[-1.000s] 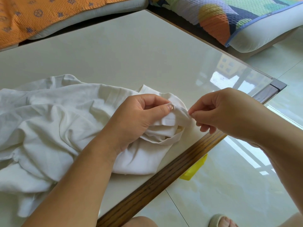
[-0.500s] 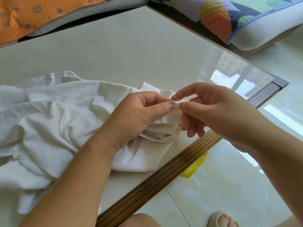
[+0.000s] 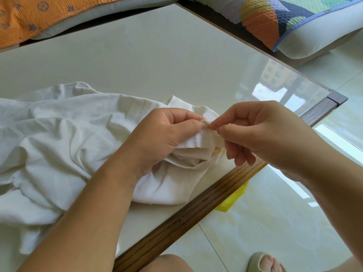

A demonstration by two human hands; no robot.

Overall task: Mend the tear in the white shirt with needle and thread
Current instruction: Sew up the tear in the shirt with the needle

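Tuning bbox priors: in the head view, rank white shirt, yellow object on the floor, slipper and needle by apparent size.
1. white shirt, by far the largest.
2. yellow object and slipper: look alike, both partly hidden or cropped, so not ranked.
3. needle, only a thin sliver showing.

Left hand (image 3: 167,135) and right hand (image 3: 269,132) are bare, forearms (image 3: 94,209) too; a pale open-toed slipper (image 3: 255,261) covers one foot (image 3: 270,265).

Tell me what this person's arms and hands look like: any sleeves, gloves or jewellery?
Both are bare. The left hand and right hand wear no gloves or rings, neither wrist has a watch or bracelet, and no sleeve shows anywhere in view.
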